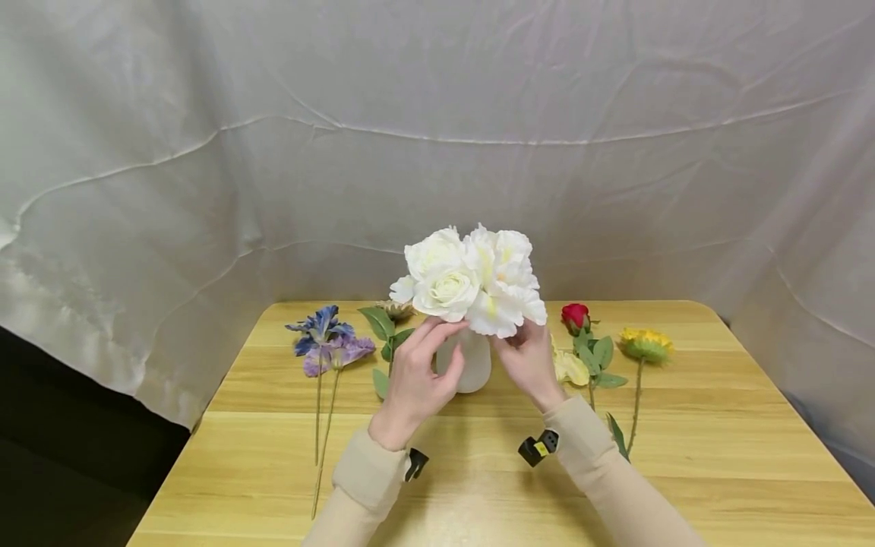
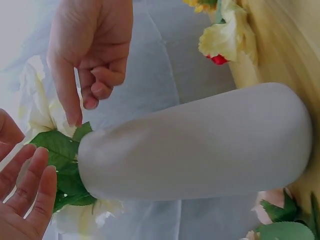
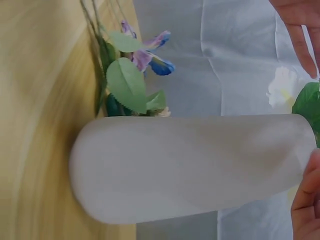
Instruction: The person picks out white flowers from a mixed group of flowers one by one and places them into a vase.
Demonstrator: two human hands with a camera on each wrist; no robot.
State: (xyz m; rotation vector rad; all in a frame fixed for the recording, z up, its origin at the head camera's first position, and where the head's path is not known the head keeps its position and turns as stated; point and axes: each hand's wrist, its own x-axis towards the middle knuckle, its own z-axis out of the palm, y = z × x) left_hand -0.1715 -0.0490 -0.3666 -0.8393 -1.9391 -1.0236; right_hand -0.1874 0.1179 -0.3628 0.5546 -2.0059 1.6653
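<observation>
White artificial roses (image 1: pixel 447 285) and white ruffled irises (image 1: pixel 502 281) stand bunched in a tall white vase (image 2: pixel 195 145), their green leaves (image 2: pixel 57 150) showing at its mouth. My left hand (image 1: pixel 420 368) is raised beside the blooms. In the left wrist view its fingers (image 2: pixel 32 185) are spread and fairly straight near the leaves, gripping nothing visible. On the other side, my right hand (image 1: pixel 529 361) sits under the white petals. Its index finger reaches to a leaf at the vase rim, while the other fingers hang loosely curled. Petals hide part of both hands in the head view.
Blue (image 1: pixel 321 327) and purple (image 1: pixel 338 353) irises lie on the wooden table (image 1: pixel 260 441) at left. Green-leaved stems (image 1: pixel 383 327) lie behind my left hand. A red rose (image 1: pixel 576 317), a yellow flower (image 1: pixel 570 368) and a sunflower (image 1: pixel 645 344) lie at right. Grey cloth (image 1: pixel 437 182) hangs behind.
</observation>
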